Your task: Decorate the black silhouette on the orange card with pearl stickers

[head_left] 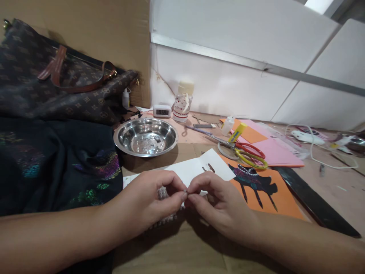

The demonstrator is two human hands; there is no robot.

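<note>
Both hands pinch together over a pearl-bead strip (168, 220), near centre.
Left hand (148, 203) and right hand (221, 207): fingertips closed tip-to-tip; pinched item too small to identify. White card (199, 167) lies just beyond.

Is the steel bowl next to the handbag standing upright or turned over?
Upright. The steel bowl faces mouth up; its shiny inside shows, with small bits on the bottom.

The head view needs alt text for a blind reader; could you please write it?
The left hand holds a strip of pearl beads while the right hand pinches at it, fingertips touching. Beyond them lie a white card, an orange sheet with a black cutout, scissors and a steel bowl.
</note>
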